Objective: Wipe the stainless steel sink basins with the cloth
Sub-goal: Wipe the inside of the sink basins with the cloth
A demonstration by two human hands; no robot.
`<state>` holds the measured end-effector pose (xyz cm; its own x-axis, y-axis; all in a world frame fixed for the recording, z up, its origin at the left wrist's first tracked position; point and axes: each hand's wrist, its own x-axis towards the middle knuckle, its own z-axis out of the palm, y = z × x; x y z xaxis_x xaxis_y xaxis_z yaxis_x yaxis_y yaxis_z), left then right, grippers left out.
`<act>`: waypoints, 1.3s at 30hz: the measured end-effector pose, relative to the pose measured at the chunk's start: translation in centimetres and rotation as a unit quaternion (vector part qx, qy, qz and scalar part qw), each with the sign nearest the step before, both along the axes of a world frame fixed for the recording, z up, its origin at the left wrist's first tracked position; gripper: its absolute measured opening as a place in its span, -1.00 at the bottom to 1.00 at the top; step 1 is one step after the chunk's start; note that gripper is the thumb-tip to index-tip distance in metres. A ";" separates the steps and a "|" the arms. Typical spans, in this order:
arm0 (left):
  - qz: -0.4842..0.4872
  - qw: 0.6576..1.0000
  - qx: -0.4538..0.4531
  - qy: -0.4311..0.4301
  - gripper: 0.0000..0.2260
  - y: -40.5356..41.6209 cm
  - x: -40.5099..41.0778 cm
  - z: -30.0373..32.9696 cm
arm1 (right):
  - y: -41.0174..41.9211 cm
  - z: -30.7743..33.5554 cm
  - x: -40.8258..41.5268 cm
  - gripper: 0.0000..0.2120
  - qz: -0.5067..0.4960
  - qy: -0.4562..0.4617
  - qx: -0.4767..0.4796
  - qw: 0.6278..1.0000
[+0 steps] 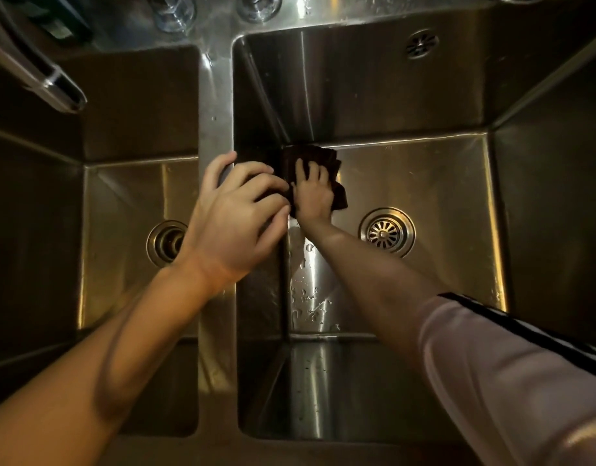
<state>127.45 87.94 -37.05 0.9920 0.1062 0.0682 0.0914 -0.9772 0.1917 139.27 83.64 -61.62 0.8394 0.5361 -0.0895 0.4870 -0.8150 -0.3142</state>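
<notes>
Steel on every side, and a dark cloth (311, 163) lies directly under the right hand (313, 193), bunched on the floor of the right basin (424, 183) at its far-left corner, where floor, back wall and the divider-side wall meet. Cloth shows beyond the fingertips and to the hand's right, so it reaches past the hand on those sides; its long axis seems to run away from the person, along the line of the forearm. The right fingers are spread and lie fairly flat on the fabric, pressing rather than clutching it, though whether the thumb hooks an edge is hidden. That arm reaches down and forward into the basin, wrist low, sleeve pushed up above the elbow.

Just left of the right hand and above it, the left hand (236, 210) rests on the divider (215, 105) between the two basins, fingers curled over its edge on the right-basin side, apparently bracing; it holds nothing loose. The right hand is plainly the working one. Unwiped floor, with water droplets (310, 304), lies behind the right wrist toward the person, and the strainer drain (386, 233) sits to the hand's right and nearer. Any coming stroke likely pulls back or sweeps right from the corner. The left basin (128, 203), beyond the left hand, looks not yet addressed
</notes>
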 end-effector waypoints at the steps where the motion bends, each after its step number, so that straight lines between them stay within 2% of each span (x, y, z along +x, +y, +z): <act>1: 0.001 1.000 0.001 0.000 -0.74 0.0 0.0 0.0 | -0.8 -0.3 0.0 -0.51 0.038 -0.012 0.003 0.999; 5: 0.002 1.000 -0.004 0.000 -0.73 -0.1 0.0 0.1 | -5.3 -2.1 2.3 -0.53 0.153 -0.093 0.047 0.983; 7: 0.001 1.000 -0.006 -0.001 -0.74 -0.1 0.0 0.0 | -7.1 -2.5 3.7 -0.55 0.162 -0.097 0.072 0.979; 9: 0.002 1.000 -0.007 -0.006 -0.75 -0.1 -0.1 0.0 | -7.1 -1.9 4.2 -0.56 0.086 -0.049 0.064 0.993; 12: 0.000 1.000 -0.007 -0.011 -0.74 0.0 -0.1 0.0 | -3.6 0.0 3.6 -0.52 -0.103 0.043 0.037 0.993; 14: 0.002 1.000 -0.004 -0.012 -0.74 -0.1 -0.1 0.0 | -0.9 0.8 2.6 -0.49 -0.149 0.076 0.026 0.986; 16: 0.002 1.000 -0.005 -0.010 -0.74 -0.1 -0.1 0.0 | 1.1 0.8 1.3 -0.47 -0.154 0.086 0.036 0.984; 19: 0.001 1.000 -0.006 -0.009 -0.74 -0.1 -0.1 0.0 | 1.1 -0.3 -0.4 -0.49 -0.112 0.072 0.051 0.990; 22: 0.004 1.000 -0.006 -0.013 -0.74 -0.1 0.0 -0.1 | -1.3 -1.7 -0.2 -0.58 -0.021 0.003 0.081 0.996; 26: 0.003 1.000 -0.008 -0.016 -0.74 -0.1 -0.2 0.0 | -6.2 -4.0 1.1 -0.62 0.137 -0.109 0.138 0.975; 28: 0.000 1.000 -0.009 -0.017 -0.75 -0.1 -0.1 -0.1 | -8.1 -4.8 2.7 -0.63 0.178 -0.131 0.138 0.966; 30: -0.002 1.000 -0.010 -0.022 -0.76 0.0 -0.1 -0.1 | -8.3 -4.7 3.5 -0.64 0.140 -0.124 0.132 0.973; 34: 0.003 1.000 -0.008 -0.023 -0.77 0.1 -0.1 -0.2 | -4.1 -2.5 2.5 -0.64 -0.015 -0.015 0.103 0.994; 36: 0.004 1.000 -0.006 -0.020 -0.77 0.0 0.0 -0.2 | -2.3 -1.9 1.7 -0.64 -0.014 0.005 0.096 0.995; 39: 0.005 1.000 -0.002 -0.017 -0.77 0.1 0.0 -0.3 | -2.2 -2.7 0.6 -0.65 0.059 -0.031 0.117 0.991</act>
